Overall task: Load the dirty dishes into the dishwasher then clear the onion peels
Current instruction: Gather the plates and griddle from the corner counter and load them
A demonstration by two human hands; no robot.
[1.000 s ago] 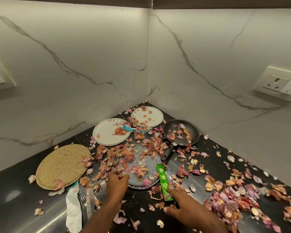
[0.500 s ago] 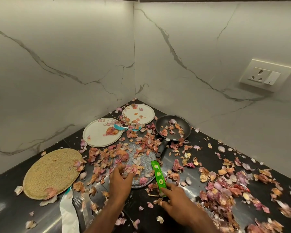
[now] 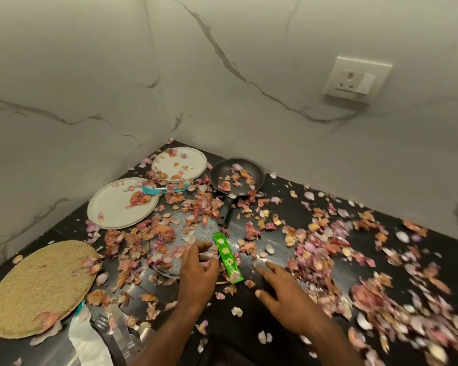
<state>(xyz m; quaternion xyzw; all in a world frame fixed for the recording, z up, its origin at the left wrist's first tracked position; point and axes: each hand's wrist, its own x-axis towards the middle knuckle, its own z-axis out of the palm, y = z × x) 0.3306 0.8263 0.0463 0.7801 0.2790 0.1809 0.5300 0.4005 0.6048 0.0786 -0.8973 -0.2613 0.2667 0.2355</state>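
Note:
Pink and brown onion peels (image 3: 325, 249) cover the black counter (image 3: 296, 212). Two white plates (image 3: 117, 207) (image 3: 180, 162) lie near the corner, and a small black frying pan (image 3: 236, 175) holds peels beside them. A grey glittery round plate (image 3: 204, 231) sits under peels in the middle. My left hand (image 3: 198, 270) hovers over its near edge, fingers loosely bent, holding nothing that I can see. My right hand (image 3: 283, 289) lies flat and spread on the counter, just right of a green packet (image 3: 228, 257).
A round woven mat (image 3: 37, 286) lies at the left. A fork and knife (image 3: 117, 328) rest beside a white cloth (image 3: 85, 342) at the near left. A teal tool (image 3: 154, 190) sits between the white plates. Marble walls close the corner; a socket (image 3: 357, 80) is on the right wall.
My right hand has let go of the green packet and moved right, spreading flat. My left hand has shifted right along the grey plate's edge. The camera tilted down and left.

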